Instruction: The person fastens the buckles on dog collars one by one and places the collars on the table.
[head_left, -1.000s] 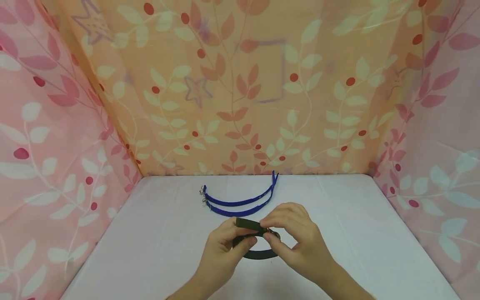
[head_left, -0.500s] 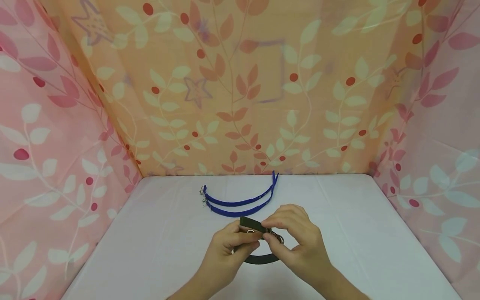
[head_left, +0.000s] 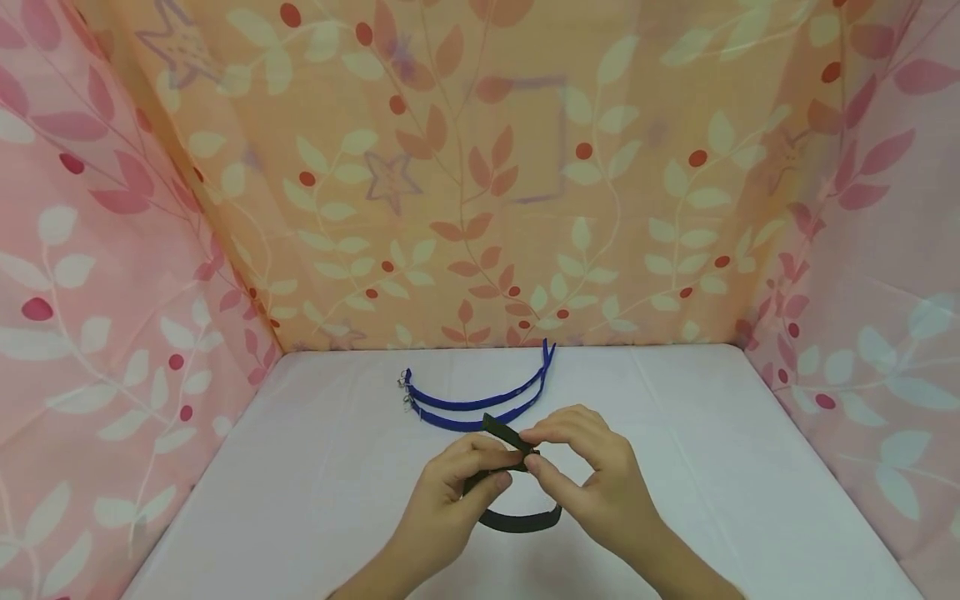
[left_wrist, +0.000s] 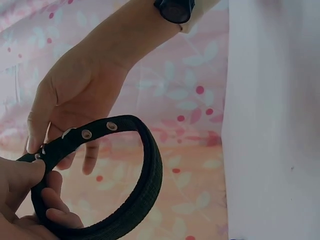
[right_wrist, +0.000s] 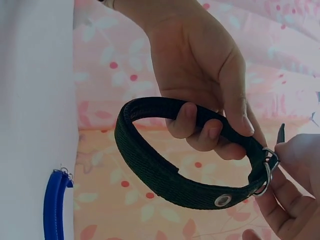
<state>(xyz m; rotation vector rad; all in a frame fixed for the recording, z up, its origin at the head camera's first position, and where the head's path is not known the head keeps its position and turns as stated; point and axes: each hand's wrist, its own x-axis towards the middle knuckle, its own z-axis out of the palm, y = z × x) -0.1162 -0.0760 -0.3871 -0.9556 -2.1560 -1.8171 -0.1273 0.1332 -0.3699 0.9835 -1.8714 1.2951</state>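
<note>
A dark green collar (head_left: 519, 523), bent into a loop, is held above the table by both hands. My left hand (head_left: 450, 485) grips the band near its buckle. With thumb and fingers, my right hand (head_left: 596, 467) pinches the strap close to its end, which sticks up at a slant. The right wrist view shows the strap passing through a silver buckle (right_wrist: 270, 156), with a D-ring (right_wrist: 267, 182) beside it. Metal eyelets (left_wrist: 87, 134) dot the strap in the left wrist view. In the head view the fingers hide the buckle.
Beyond the hands, two blue collars (head_left: 465, 405) with metal fittings at their left ends lie curved on the white table (head_left: 300, 467). Patterned cloth walls (head_left: 480, 208) enclose the table at the back and both sides.
The strap's free end has tilted further upward. My left fingers have shifted slightly around the band, and the metal ring seen near my right thumb is now out of sight.
</note>
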